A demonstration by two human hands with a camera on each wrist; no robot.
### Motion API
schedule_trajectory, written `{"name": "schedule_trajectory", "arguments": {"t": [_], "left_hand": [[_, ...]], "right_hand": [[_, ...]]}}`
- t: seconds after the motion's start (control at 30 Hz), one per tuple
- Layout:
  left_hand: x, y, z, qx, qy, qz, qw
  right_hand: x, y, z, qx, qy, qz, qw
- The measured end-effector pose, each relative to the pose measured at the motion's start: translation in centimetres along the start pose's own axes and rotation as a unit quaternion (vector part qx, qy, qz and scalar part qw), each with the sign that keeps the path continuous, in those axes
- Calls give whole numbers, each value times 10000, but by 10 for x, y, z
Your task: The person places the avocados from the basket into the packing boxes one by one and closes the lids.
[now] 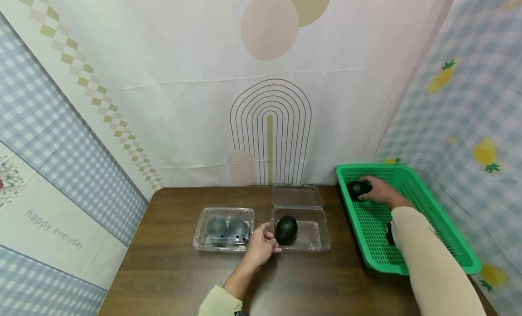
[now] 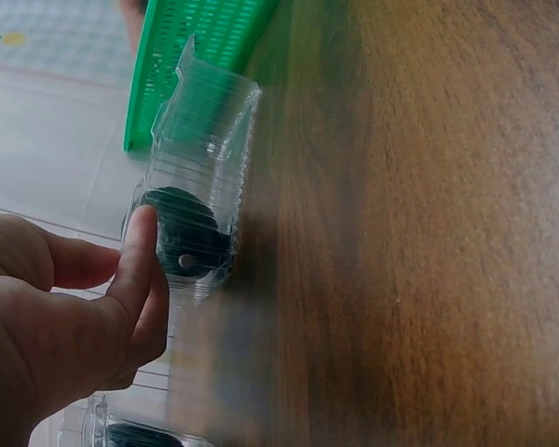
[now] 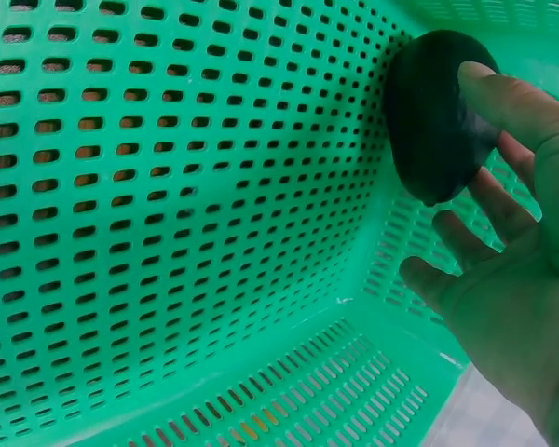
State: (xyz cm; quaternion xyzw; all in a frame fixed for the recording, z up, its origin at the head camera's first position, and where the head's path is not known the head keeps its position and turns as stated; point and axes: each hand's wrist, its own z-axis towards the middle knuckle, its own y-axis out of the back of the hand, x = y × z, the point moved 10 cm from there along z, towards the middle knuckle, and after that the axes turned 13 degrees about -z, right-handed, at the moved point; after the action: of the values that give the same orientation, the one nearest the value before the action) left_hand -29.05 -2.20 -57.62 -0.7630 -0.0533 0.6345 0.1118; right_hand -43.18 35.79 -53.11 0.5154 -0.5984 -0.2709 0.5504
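Note:
My right hand (image 1: 381,192) reaches into the green basket (image 1: 369,243) and grips a dark avocado (image 1: 358,189) at its far left corner. In the right wrist view the thumb lies over the avocado (image 3: 440,116), with fingers behind it. My left hand (image 1: 261,246) is at the near left corner of an open clear container (image 1: 314,234), thumb and index finger pinching its edge; one avocado (image 1: 287,229) lies inside on the left. The left wrist view shows this hand (image 2: 84,321) beside the container (image 2: 200,140) with the avocado (image 2: 186,233) behind its clear wall.
A closed clear container (image 1: 200,243) with two dark avocados stands left of my left hand. The open container's lid (image 1: 297,197) leans back toward the patterned cloth (image 1: 195,126). Another dark thing (image 1: 390,233) lies in the basket, partly behind my right sleeve.

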Motion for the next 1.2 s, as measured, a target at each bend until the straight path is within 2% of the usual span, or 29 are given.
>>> {"name": "schedule_trajectory", "arguments": {"t": [0.33, 0.7, 1.2], "left_hand": [[-3, 0, -1, -17, -46, -57, 10000], [-2, -1, -1, 18, -25, -118, 9999], [-4, -2, -2, 6, -57, -112, 9999]], "right_hand": [[-2, -4, 7, 2, -20, 56, 10000], [5, -10, 14, -61, 84, -137, 9999], [-7, -20, 25, 106, -249, -76, 9996]]}}
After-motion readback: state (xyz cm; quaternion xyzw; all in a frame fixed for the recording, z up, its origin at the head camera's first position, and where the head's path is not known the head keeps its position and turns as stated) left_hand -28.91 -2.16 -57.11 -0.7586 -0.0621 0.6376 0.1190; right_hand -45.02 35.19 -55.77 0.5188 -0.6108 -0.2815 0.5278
